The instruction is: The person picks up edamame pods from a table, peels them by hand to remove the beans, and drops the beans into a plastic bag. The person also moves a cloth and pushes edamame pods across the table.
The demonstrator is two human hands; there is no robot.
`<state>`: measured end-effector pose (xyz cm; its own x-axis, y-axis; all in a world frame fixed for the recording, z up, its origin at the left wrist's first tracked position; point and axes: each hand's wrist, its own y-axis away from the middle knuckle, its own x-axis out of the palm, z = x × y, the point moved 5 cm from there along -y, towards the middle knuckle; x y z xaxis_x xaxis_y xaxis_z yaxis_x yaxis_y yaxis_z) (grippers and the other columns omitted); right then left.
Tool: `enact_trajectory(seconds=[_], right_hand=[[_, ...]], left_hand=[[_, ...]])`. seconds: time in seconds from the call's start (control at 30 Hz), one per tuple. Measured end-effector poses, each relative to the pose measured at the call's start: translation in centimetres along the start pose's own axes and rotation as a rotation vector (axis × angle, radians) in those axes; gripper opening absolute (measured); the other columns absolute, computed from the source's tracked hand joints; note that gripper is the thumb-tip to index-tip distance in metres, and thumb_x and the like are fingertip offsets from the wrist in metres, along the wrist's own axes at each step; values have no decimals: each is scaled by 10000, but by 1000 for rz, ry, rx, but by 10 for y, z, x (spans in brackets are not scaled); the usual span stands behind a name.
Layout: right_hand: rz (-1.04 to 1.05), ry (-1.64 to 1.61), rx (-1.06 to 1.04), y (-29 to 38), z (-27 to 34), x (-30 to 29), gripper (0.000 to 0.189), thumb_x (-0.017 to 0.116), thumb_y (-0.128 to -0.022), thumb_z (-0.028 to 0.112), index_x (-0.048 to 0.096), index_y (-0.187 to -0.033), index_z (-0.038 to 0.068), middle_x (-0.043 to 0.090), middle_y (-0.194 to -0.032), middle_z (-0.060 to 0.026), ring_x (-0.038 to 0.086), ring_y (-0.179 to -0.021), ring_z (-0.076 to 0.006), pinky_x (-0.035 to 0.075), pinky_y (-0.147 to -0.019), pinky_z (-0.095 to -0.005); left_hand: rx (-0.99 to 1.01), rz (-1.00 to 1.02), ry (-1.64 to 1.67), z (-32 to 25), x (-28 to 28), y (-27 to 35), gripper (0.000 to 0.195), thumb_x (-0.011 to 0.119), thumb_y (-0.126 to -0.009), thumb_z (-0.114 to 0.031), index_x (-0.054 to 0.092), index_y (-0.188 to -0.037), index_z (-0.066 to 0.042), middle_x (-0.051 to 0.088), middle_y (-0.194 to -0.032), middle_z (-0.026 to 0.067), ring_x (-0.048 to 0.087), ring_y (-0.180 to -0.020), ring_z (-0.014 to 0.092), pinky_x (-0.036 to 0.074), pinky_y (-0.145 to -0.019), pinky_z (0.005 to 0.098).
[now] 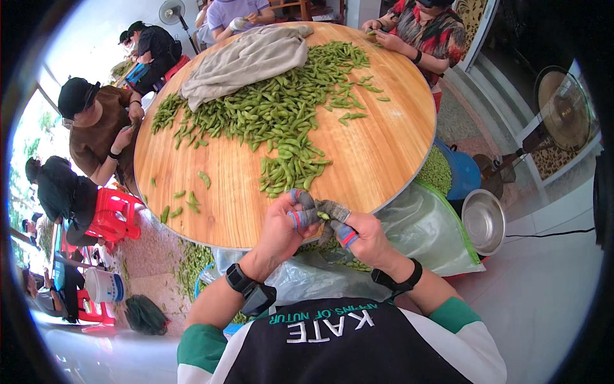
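Note:
My left hand (282, 222) and my right hand (368, 234) meet above the near edge of a round wooden table (374, 158). Grey knit finger covers with red and blue stripes wrap the fingertips of both. Pinched between the two hands is a small green soybean pod (324, 216), partly hidden by the fingers. Beyond it a large heap of edamame pods (268, 113) spreads over the tabletop, with a beige cloth (249, 62) across its far left part. Below my hands, a translucent plastic bag (412, 230) hangs open with shelled green beans (355, 264) inside.
A blue bucket of shelled beans (460, 168) and a metal bowl (483, 222) stand at right, near a fan (563, 108). Pods (192, 263) litter the floor at left. Several people sit around, some on red plastic stools (112, 216). A white bucket (101, 285) lies far left.

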<state>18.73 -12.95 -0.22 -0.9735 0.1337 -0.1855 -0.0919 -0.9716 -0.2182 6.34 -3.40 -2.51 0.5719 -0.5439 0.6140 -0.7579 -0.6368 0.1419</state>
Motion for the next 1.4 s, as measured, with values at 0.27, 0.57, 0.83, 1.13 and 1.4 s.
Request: enact_trajectory(seconds=[0.27, 0.57, 0.83, 1.13, 1.4], right_hand=[[-39, 215, -251, 7, 4, 1, 348, 575, -792, 8, 573, -1138, -16, 632, -858, -190, 630, -735, -320, 497, -657, -344], [-26, 91, -42, 14, -12, 2, 260, 603, -797, 12, 601, -1056, -1, 637, -790, -142, 611, -670, -207, 487, -640, -296], [260, 291, 25, 21, -14, 6, 298, 662, -808, 121, 592, -1071, 0, 613, -770, -191, 575, -632, -269, 470, -617, -331], [196, 183, 98, 25, -20, -9, 350, 642, -831, 139, 581, -1150, 8, 612, -779, -192, 600, -645, -251, 479, -628, -323], [179, 49, 150, 13, -8, -4, 353, 475, -936, 130, 502, -1259, -11, 621, -768, -114, 576, -654, -148, 468, -629, -294]], left_hand=[[-48, -97, -183, 10, 7, 4, 204, 542, -829, 42, 484, -998, -56, 564, -802, 28, 491, -613, 103, 385, -528, 231], [41, 162, -890, 1, -4, 17, 349, 586, -809, 55, 465, -1125, -31, 560, -977, 11, 551, -905, 111, 454, -799, 257], [742, -101, -1658, -97, -61, 12, 162, 617, -710, 36, 580, -859, -18, 584, -762, 137, 595, -754, 289, 470, -678, 359], [414, -527, -2159, -160, -202, 74, 173, 548, -755, -16, 534, -924, -46, 554, -953, 164, 549, -883, 379, 447, -742, 448], [437, -542, -2192, -174, -164, 58, 167, 562, -731, 7, 613, -879, -53, 586, -935, 153, 574, -904, 334, 469, -740, 412]])
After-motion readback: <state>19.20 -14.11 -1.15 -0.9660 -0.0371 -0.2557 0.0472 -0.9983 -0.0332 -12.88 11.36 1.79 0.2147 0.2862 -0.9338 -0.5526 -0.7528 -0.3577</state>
